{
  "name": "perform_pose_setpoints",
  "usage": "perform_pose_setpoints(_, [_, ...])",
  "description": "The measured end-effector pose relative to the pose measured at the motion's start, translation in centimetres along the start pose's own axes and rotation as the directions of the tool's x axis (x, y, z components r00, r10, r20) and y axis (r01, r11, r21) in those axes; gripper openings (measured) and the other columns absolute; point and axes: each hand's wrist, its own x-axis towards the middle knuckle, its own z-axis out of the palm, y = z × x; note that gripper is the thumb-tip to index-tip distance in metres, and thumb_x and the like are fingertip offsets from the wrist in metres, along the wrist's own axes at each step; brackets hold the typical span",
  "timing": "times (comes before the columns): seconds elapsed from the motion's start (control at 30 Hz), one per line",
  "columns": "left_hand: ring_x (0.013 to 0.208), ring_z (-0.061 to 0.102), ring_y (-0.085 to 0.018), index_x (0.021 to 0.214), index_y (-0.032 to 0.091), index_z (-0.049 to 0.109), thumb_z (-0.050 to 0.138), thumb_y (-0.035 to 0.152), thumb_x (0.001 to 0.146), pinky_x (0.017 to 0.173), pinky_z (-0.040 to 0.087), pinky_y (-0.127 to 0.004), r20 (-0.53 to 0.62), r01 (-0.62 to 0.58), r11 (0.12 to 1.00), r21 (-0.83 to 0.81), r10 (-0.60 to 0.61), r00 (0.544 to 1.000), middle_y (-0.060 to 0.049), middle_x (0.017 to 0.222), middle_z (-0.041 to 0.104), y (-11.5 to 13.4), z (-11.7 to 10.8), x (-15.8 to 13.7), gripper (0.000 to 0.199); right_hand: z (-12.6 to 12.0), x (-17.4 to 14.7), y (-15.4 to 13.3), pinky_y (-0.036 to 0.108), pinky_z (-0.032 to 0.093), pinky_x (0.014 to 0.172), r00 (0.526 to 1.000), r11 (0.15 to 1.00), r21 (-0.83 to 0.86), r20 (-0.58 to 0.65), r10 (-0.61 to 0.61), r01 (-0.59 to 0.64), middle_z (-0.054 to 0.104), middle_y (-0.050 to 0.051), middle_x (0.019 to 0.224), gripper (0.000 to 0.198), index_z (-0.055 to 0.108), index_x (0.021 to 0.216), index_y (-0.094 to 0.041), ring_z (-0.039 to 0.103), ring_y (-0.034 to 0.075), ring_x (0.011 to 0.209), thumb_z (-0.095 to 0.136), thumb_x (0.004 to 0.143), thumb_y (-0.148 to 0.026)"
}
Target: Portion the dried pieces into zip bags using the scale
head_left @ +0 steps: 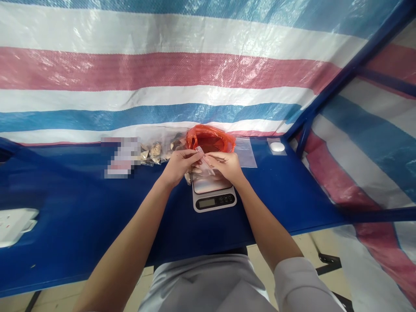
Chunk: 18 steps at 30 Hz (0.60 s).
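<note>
Both my hands pinch the top edge of a clear zip bag (205, 164) with pale dried pieces in its lower left part. My left hand (180, 164) grips the edge near its upper end, fingers closed. On the other side my right hand (225, 164) is closed on the same strip. Below the bag lies a white kitchen scale (214, 200) with a metal plate and a small display. Just behind my hands sits an open red plastic bag (211, 138); its contents are hard to make out.
Clear bags of dried brown pieces (155, 151) lie left of my hands. A flat clear bag (247, 152) is to the right, with a white mouse-shaped object (277, 147) farther off. A white power strip (16, 226) rests at the left of the blue table (107, 216). Striped sheeting (162, 69) hangs behind.
</note>
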Motion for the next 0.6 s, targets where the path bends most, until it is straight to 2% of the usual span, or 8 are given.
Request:
perform_pose_setpoints(0.2, [0.049,0.057,-0.011,0.066,0.014,0.074,0.092,0.046,0.060,0.044,0.048,-0.023,-0.070,-0.002,1.000,0.013,0.003,0.998,-0.005,0.061,0.067,-0.08,-0.43,0.26,0.037,0.59,-0.21,-0.56,0.036,0.067,0.076,0.982,0.975,0.154,0.120,0.144,-0.162,0.081,0.003,0.094,0.036,0.081,0.099,-0.022,0.077,0.024,0.086,0.079,0.075,-0.049])
perform_pose_setpoints(0.37, [0.046,0.055,-0.011,0.070,0.015,0.077,0.091,0.049,0.061,0.041,0.046,-0.022,-0.104,0.036,0.997,0.066,-0.029,0.994,-0.003,0.057,0.065,-0.54,-0.15,0.22,0.038,0.60,-0.15,-0.58,0.033,0.066,0.071,0.976,0.965,0.163,0.111,0.188,-0.205,0.081,0.005,0.092,0.037,0.081,0.093,-0.020,0.077,0.025,0.090,0.084,0.069,-0.048])
perform_pose_setpoints(0.47, [0.050,0.059,-0.012,0.075,0.015,0.079,0.090,0.053,0.062,0.044,0.048,-0.022,-0.071,0.033,0.995,0.098,-0.026,0.997,-0.005,0.062,0.069,-0.65,-0.04,-0.07,0.042,0.21,-0.15,-0.51,0.030,0.063,0.065,0.978,0.976,0.091,0.092,0.189,-0.198,0.080,0.004,0.084,0.033,0.081,0.092,-0.020,0.076,0.021,0.075,0.083,0.071,-0.046])
perform_pose_setpoints(0.6, [0.053,0.060,-0.013,0.081,0.015,0.081,0.088,0.055,0.064,0.048,0.048,-0.022,-0.022,-0.033,0.982,0.186,0.038,0.999,-0.005,0.066,0.072,-0.81,-0.18,-0.42,0.044,-0.21,-0.25,-0.58,0.025,0.056,0.046,0.967,0.968,0.067,0.098,0.234,-0.241,0.073,0.001,0.065,0.035,0.081,0.090,-0.019,0.066,0.016,0.053,0.081,0.072,-0.049])
